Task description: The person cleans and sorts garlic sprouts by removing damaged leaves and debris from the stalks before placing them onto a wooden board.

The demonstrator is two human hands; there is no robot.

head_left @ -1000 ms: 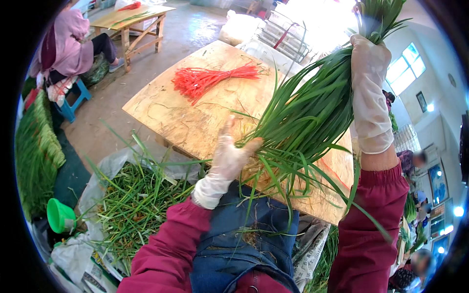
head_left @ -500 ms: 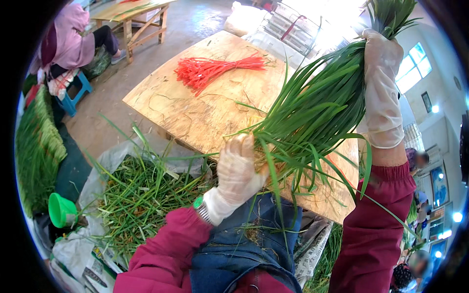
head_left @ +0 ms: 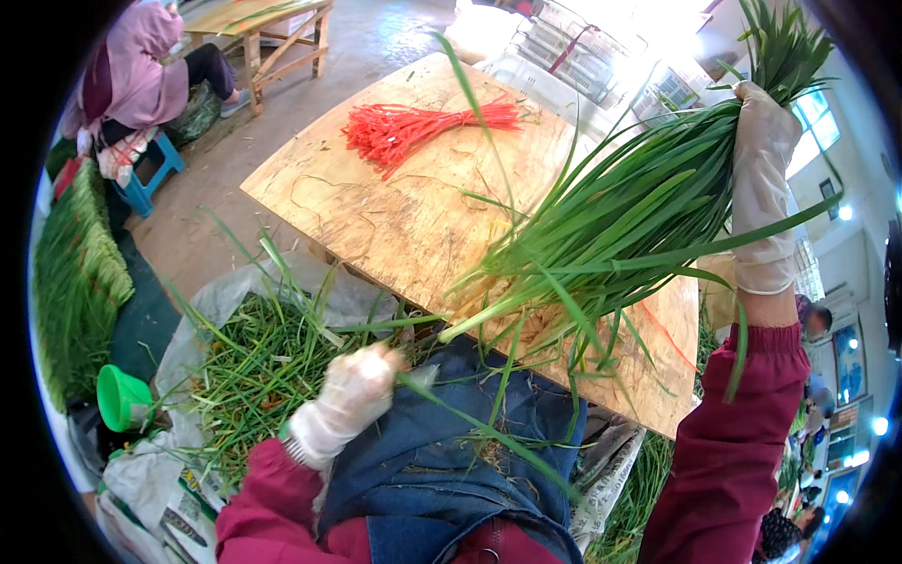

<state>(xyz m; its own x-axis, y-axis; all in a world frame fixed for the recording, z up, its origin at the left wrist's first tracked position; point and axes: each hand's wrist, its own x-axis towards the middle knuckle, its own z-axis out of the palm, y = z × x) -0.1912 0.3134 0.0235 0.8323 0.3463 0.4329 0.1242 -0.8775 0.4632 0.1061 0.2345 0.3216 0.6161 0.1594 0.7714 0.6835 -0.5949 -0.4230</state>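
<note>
My right hand [head_left: 763, 179], in a thin white glove, is raised at the upper right and grips a thick bunch of long green leaves [head_left: 620, 226] near its top; the pale root ends hang down toward the wooden board's [head_left: 376, 216] near edge. My left hand [head_left: 348, 399], also gloved and blurred, is low over my lap beside the heap of green trimmings [head_left: 249, 362]. It pinches a loose green leaf [head_left: 479, 428] that trails to the right across my blue apron [head_left: 451, 461].
A bundle of red ties [head_left: 413, 127] lies on the board's far side. A green cup [head_left: 122, 397] sits at the lower left. Stacked green bunches [head_left: 75, 273] lie at the left. A person in pink [head_left: 132, 75] sits on a blue stool. White crates [head_left: 583, 56] stand behind the board.
My left hand has dropped from the root ends of the bunch down to my lap, pulling a loose leaf away. My right hand has kept the bunch raised.
</note>
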